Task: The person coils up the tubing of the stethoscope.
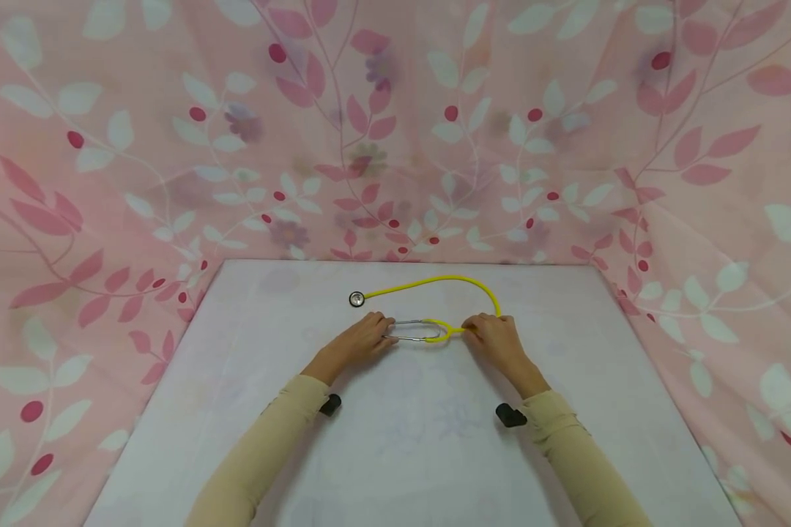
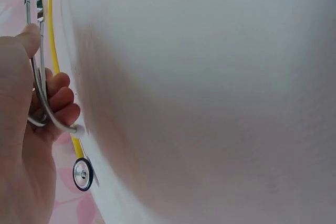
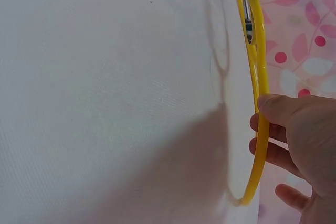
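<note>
Stethoscope (image 1: 435,329) flat on white table (image 1: 402,454), stretched between hands. Metal ear tubes (image 1: 411,331) at left hand (image 1: 359,340); fingers curled round them, firm hold. Right hand (image 1: 497,340) pinches yellow tubing (image 1: 435,281) just past fork; exact finger contact unclear from wrist view. Tubing arcs beyond right hand, back to chest piece (image 1: 357,298), just beyond left hand. Step judged: gathering or straightening instrument. Next move needs both holds kept, tubing guided without kink.

Both arms wear long beige sleeves (image 1: 270,439), each with a small black wrist-mounted device (image 1: 510,415).
</note>
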A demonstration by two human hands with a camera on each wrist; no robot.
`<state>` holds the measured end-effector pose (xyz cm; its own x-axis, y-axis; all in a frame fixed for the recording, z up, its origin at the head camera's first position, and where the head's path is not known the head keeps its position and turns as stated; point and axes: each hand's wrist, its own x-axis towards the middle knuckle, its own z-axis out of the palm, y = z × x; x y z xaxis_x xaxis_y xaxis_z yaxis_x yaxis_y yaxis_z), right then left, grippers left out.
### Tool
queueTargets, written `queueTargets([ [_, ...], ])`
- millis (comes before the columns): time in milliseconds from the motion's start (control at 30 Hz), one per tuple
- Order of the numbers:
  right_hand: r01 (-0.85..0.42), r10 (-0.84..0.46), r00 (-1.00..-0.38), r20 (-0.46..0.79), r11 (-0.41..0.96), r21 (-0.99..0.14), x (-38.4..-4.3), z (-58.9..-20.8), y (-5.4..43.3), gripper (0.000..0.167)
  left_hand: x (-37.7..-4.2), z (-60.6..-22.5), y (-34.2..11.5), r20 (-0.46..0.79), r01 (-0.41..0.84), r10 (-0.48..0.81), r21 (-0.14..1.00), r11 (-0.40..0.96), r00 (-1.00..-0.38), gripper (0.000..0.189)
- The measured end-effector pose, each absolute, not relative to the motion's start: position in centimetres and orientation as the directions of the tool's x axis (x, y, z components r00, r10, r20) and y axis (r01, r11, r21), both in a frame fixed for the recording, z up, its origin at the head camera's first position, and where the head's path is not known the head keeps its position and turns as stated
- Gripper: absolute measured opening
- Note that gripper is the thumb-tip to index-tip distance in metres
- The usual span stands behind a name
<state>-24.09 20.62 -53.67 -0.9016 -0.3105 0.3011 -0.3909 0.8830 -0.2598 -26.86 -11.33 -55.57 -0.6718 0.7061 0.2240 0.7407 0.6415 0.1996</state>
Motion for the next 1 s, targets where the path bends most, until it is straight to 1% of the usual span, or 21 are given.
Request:
queueTargets([
  [100, -0.412, -0.326, -0.889, 0.321, 0.876, -0.251, -23.9, -53.4, 20.9, 0.011, -26.5, -55.3, -11.5, 0.185, 0.735, 0.716, 0.28, 0.618, -0.673, 0.041],
  [167, -0.427, -0.345, -0.887, 0.306, 0.866, -0.261, -23.7, -53.4, 21.1, 0.011, -26.2, -55.1, -11.5, 0.174, 0.73, 0.718, 0.312, 0.608, -0.673, 0.041],
  [267, -0.441, -0.377, -0.893, 0.247, 0.845, -0.303, -23.5, -53.4, 21.5, 0.013, -26.0, -54.8, -11.6, 0.203, 0.735, 0.716, 0.334, 0.59, -0.668, 0.041],
  [367, -0.425, -0.382, -0.905, 0.188, 0.829, -0.363, -23.3, -53.4, 22.1, 0.017, -25.9, -54.3, -11.8, 0.265, 0.751, 0.707, 0.326, 0.573, -0.655, 0.04],
  [433, -0.425, -0.382, -0.905, 0.188, 0.834, -0.352, -23.1, -53.3, 22.7, 0.02, -25.9, -53.9, -11.9, 0.295, 0.756, 0.698, 0.32, 0.57, -0.652, 0.041],
  [533, -0.449, -0.373, -0.886, 0.276, 0.839, -0.307, -22.9, -53.2, 23.8, 0.022, -25.7, -53.4, -12.2, 0.306, 0.753, 0.689, 0.315, 0.578, -0.657, 0.042],
  [600, -0.473, -0.37, -0.858, 0.355, 0.838, -0.27, -22.9, -53.1, 24.3, 0.022, -25.5, -53.3, -12.5, 0.283, 0.746, 0.693, 0.321, 0.583, -0.663, 0.042],
  [667, -0.49, -0.354, -0.832, 0.427, 0.83, -0.267, -23.0, -52.8, 24.6, 0.022, -25.1, -53.2, -12.8, 0.252, 0.744, 0.705, 0.329, 0.582, -0.663, 0.043],
  [833, -0.534, -0.321, -0.782, 0.534, 0.787, -0.309, -23.5, -51.5, 24.4, 0.023, -24.1, -53.2, -13.5, 0.194, 0.726, 0.716, 0.371, 0.579, -0.671, 0.046],
  [933, -0.59, -0.325, -0.75, 0.576, 0.722, -0.361, -24.2, -50.6, 23.7, 0.024, -23.7, -53.0, -13.6, 0.213, 0.732, 0.717, 0.378, 0.567, -0.664, 0.046],
  [1000, -0.623, -0.327, -0.737, 0.591, 0.668, -0.407, -24.6, -50.0, 23.2, 0.025, -23.5, -52.7, -13.5, 0.252, 0.753, 0.724, 0.385, 0.533, -0.642, 0.046],
])
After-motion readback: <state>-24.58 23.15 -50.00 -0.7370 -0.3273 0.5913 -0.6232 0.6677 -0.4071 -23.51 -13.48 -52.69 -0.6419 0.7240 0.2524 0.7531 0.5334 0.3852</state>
